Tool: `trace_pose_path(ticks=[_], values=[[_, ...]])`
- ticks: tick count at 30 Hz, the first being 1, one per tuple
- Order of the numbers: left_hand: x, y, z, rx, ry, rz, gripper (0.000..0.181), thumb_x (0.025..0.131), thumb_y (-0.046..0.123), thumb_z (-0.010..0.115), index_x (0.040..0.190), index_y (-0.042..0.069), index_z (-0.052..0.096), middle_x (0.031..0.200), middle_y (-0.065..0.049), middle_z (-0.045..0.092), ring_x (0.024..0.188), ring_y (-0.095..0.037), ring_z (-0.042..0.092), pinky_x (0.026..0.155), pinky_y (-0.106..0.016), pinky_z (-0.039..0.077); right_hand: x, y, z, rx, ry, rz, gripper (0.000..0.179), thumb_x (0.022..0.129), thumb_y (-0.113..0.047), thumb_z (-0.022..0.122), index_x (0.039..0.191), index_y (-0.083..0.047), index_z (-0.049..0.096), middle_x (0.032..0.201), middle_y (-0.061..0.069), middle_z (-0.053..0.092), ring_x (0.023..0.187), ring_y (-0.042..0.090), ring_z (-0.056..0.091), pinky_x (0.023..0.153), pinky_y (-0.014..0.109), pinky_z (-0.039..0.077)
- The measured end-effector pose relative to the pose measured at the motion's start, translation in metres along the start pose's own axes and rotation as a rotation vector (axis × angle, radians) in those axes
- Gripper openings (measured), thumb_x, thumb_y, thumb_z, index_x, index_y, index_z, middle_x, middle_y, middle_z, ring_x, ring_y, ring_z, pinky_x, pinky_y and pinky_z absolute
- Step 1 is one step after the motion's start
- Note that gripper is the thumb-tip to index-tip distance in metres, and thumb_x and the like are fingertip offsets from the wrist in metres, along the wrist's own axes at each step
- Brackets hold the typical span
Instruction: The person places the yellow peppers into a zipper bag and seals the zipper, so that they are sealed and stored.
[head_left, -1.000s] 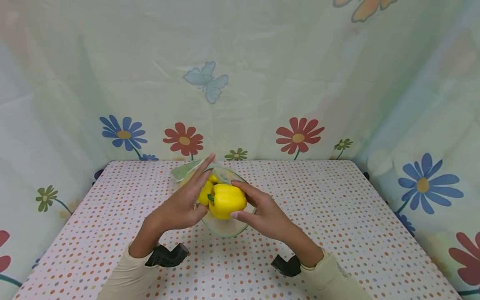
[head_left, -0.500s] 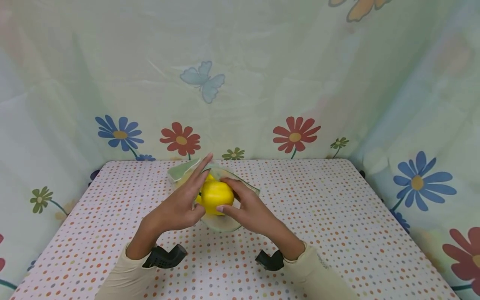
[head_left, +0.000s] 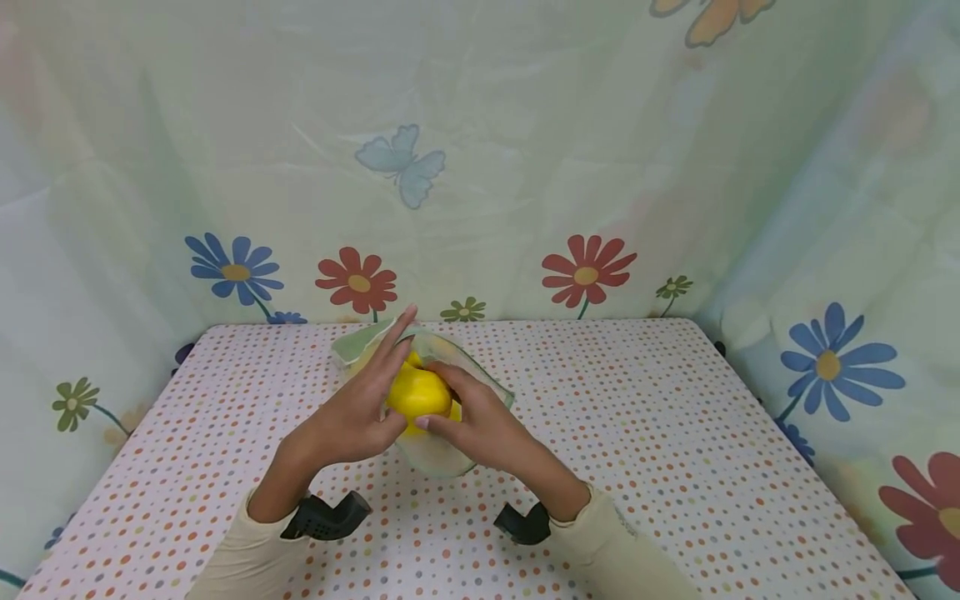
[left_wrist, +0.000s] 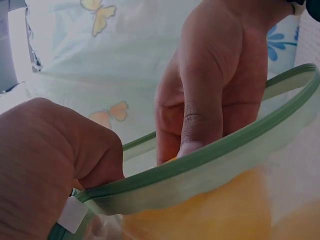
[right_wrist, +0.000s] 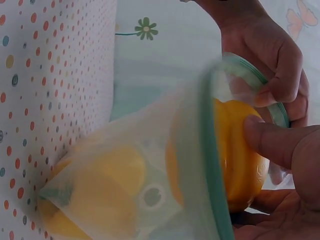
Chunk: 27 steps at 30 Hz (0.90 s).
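A translucent zip bag [head_left: 438, 460] with a green rim sits toward the back of the table, its mouth held wide. My left hand [head_left: 356, 417] holds the rim at the left side, thumb bent over the edge and fingers extended. Between the thumb and fingers of my right hand [head_left: 483, 418] is a yellow bell pepper [head_left: 418, 395], partly inside the mouth in the right wrist view. More yellow peppers [right_wrist: 100, 195] show blurred through the bag's wall, lower down. In the left wrist view, the green rim [left_wrist: 210, 155] hides most of my right fingertips.
The table [head_left: 615, 433] has a dotted cover and ends at a flowered curtain [head_left: 487, 150] behind. Curtain also hangs on both sides. Black wrist devices [head_left: 327, 517] sit at both cuffs, over the table.
My right hand has moved left with the pepper, from in front of the bag's mouth to partly within it. The left hand keeps its place at the rim, and the rim has bent.
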<state>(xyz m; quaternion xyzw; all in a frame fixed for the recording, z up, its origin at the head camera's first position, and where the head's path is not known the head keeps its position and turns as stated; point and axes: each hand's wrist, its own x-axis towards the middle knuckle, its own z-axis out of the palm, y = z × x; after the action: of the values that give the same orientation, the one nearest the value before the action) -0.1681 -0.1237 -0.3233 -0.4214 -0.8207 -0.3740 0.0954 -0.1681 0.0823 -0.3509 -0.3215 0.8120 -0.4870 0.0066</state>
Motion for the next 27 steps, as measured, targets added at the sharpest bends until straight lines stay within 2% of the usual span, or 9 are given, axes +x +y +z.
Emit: trace_pose_path(ticks=[3,8,14,20,27], values=[[-0.001,0.0,0.0,-0.008,0.004,-0.009,0.084,0.077,-0.008,0.054,0.153,-0.003,0.018,0.163,0.0,-0.006,0.143,-0.022,0.022,0.093,-0.031,0.047,0.003,0.0,0.001,0.004,-0.006,0.001,0.063,0.089,-0.009,0.069,0.144,0.002,0.041,0.137,0.01,0.048,0.11,0.018,0.054,0.095,0.03,0.046],[-0.001,0.0,0.0,0.002,0.0,0.004,0.086,0.076,-0.008,0.053,0.153,-0.003,0.016,0.163,-0.004,-0.005,0.144,-0.025,0.018,0.094,-0.032,0.047,0.008,0.002,0.001,0.003,-0.025,0.026,0.062,0.09,-0.011,0.069,0.143,0.003,0.042,0.135,0.011,0.05,0.107,0.02,0.056,0.092,0.032,0.048],[0.0,0.001,-0.001,-0.003,-0.002,0.016,0.086,0.076,-0.01,0.053,0.153,-0.003,0.016,0.163,-0.002,-0.005,0.146,-0.023,0.013,0.091,-0.032,0.049,0.013,0.008,0.005,-0.065,-0.047,0.086,0.063,0.089,-0.013,0.07,0.144,0.001,0.041,0.133,0.01,0.052,0.101,0.018,0.056,0.087,0.03,0.049],[0.001,-0.001,-0.001,-0.014,0.0,0.029,0.087,0.076,-0.013,0.054,0.153,-0.003,0.017,0.163,-0.001,-0.004,0.147,-0.022,0.009,0.097,-0.041,0.046,0.025,0.014,0.01,-0.127,-0.055,0.083,0.062,0.088,-0.012,0.071,0.143,-0.001,0.044,0.135,0.01,0.052,0.099,0.019,0.055,0.085,0.029,0.048],[0.0,-0.001,-0.002,-0.047,-0.002,0.0,0.092,0.075,-0.012,0.05,0.156,0.005,0.01,0.163,0.002,-0.004,0.147,-0.02,0.009,0.083,-0.037,0.05,0.032,0.018,0.015,-0.1,-0.129,0.094,0.059,0.087,-0.01,0.07,0.142,-0.004,0.049,0.13,0.007,0.056,0.098,0.018,0.054,0.083,0.026,0.047]])
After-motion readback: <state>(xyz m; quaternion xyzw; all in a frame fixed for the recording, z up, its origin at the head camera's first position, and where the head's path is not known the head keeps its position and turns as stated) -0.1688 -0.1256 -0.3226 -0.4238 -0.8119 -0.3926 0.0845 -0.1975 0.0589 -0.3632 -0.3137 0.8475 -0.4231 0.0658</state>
